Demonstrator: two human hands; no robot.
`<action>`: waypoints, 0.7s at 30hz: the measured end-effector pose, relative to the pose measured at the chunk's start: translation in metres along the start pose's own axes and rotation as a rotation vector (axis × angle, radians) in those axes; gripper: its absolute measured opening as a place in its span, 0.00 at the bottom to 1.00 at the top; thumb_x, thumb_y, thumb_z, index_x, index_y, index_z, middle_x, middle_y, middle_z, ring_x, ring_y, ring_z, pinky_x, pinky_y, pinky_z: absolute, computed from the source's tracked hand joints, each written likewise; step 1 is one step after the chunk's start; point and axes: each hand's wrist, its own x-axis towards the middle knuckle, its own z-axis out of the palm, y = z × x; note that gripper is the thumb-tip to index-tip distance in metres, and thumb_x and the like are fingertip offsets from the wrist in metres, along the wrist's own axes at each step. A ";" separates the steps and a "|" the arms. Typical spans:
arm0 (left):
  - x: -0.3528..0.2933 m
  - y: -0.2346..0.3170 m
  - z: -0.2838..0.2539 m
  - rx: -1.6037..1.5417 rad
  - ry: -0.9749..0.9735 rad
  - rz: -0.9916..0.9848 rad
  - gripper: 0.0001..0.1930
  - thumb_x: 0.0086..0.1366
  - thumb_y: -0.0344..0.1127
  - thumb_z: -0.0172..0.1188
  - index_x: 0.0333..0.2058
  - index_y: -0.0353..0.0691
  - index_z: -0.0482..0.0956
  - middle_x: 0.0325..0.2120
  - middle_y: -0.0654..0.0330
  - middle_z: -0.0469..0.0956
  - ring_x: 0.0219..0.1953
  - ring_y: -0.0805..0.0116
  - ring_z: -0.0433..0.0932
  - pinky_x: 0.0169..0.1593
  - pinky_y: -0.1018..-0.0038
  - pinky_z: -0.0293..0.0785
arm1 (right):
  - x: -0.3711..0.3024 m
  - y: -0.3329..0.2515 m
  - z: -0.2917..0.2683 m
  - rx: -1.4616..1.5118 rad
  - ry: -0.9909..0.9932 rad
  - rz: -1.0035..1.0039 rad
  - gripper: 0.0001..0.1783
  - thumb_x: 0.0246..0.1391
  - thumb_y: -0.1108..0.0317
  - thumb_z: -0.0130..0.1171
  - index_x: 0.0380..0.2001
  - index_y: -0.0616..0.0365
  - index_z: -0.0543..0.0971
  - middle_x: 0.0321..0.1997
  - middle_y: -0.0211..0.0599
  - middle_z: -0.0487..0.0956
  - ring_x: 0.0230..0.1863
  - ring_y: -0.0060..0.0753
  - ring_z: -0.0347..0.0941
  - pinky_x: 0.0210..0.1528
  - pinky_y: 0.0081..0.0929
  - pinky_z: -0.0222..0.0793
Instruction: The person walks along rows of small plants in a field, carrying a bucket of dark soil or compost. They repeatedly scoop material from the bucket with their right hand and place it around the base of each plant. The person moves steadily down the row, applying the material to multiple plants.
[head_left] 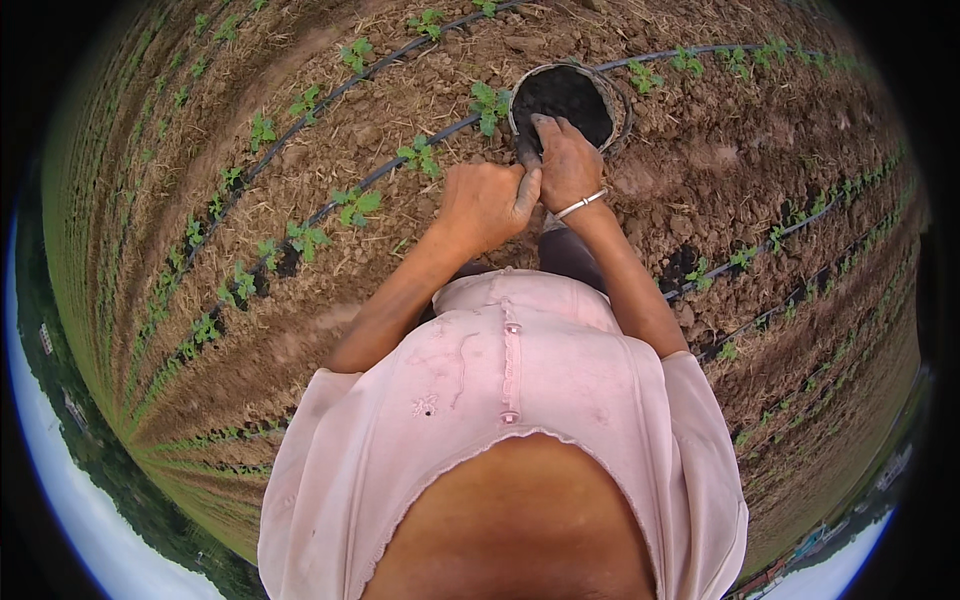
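In front of me is a round bucket (622, 108) with a pale, worn rim, holding dark, crumbly material (565, 97) like compost or soil. My right hand (570, 170), with a white bangle at the wrist, reaches over the bucket's near rim. Its fingers are bent together and smudged dark; what they grip, if anything, is hidden. Just left of it, my left hand (485, 208) is curled closed, thumb raised against the right hand. Nothing shows plainly inside that fist. A small green seedling (489, 106) grows beside the bucket's left side.
Black drip hoses (400, 160) run across the brown, cloddy soil (380, 225) with rows of seedlings (307, 240) along them. Patches of dark material (682, 268) lie near some plants. More rows stretch away on both sides, toward trees at the field's edge.
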 end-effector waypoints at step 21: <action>-0.026 0.000 -0.030 0.135 0.039 -0.015 0.24 0.64 0.46 0.48 0.15 0.36 0.79 0.13 0.46 0.75 0.17 0.48 0.76 0.23 0.56 0.71 | -0.010 -0.028 0.019 0.221 -0.105 0.123 0.14 0.49 0.62 0.58 0.37 0.59 0.78 0.37 0.51 0.78 0.40 0.55 0.74 0.42 0.43 0.70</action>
